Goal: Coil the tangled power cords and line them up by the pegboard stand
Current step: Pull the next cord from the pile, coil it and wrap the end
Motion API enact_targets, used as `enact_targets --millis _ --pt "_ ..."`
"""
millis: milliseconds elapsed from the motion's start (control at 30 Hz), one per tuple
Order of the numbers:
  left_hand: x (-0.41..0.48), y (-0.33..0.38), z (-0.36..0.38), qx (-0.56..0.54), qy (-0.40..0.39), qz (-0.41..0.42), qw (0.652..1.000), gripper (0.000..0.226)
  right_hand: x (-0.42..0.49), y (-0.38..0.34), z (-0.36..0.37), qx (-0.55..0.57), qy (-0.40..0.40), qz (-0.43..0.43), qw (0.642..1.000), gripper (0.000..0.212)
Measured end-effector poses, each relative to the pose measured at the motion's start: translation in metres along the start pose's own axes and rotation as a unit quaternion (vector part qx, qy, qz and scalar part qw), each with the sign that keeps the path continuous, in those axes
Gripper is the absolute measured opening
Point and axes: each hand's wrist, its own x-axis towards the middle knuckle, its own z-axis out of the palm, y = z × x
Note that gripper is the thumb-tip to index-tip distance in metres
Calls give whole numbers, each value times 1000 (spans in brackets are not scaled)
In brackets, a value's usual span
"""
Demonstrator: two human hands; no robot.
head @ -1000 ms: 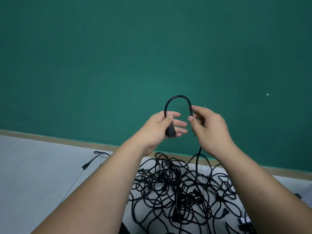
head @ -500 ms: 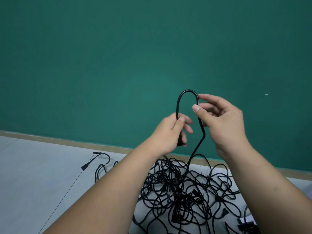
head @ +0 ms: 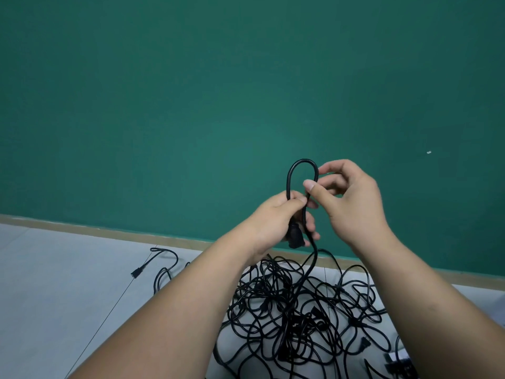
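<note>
Nearest the viewer, the tangled heap of thin black power cords [head: 300, 318] lies on the pale grey floor [head: 68, 296]. Its loops cross every way with several plugs buried among them, and nothing in it is coiled. At the heap's right edge a small black blocky object [head: 396, 362] is cut off by the frame, too partial to name.

Above the heap, both hands hold one black rubber-sheathed cord [head: 302, 161] lifted clear of it. The left hand [head: 273, 217] has its grip closed round the cord's black moulded plug [head: 294, 239] and the foot of a small upright loop. The right hand [head: 352, 203] pinches the loop's right leg between thumb and forefinger. Below the hands the cord drops straight into the heap, so most of its length looks caught there.

I judge the task barely begun: one loop of one cord is formed, and all the rest is left to free, coil and line up. The pegboard stand is not in view.

Left of the heap a stray cord end with a black connector [head: 135, 272] lies loose, and the floor past it offers room to lay coils. Beyond the heap a tan skirting strip [head: 109, 231] and a dark green wall [head: 218, 91] close off the far side.
</note>
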Motion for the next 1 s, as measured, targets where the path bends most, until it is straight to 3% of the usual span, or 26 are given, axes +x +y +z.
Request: enact_targets --millis 200,400,500,567,667,867,933,1000 --pt "1 0 0 145 2 33 989 24 -1 0 -1 22 34 -34 999 19" --pt "-5 4 -3 236 -37 7 971 31 1 -2 -3 8 -22 -39 999 19" --pt "-3 3 -13 278 12 66 958 31 3 -4 -8 -32 -20 -36 999 19" --pt "-1 4 -22 284 47 133 948 23 6 -2 -10 -55 -6 -4 998 19" --pt "-2 5 -29 362 47 181 913 17 8 0 -10 20 -21 73 997 24" --pt "2 7 -14 541 -30 126 831 45 13 -3 -22 180 -107 193 959 21" --pt "3 8 -9 519 -38 138 843 39 14 -1 -26 222 -122 211 944 22" --pt "3 5 -8 432 -34 154 888 37 13 0 -25 248 -108 211 939 23"
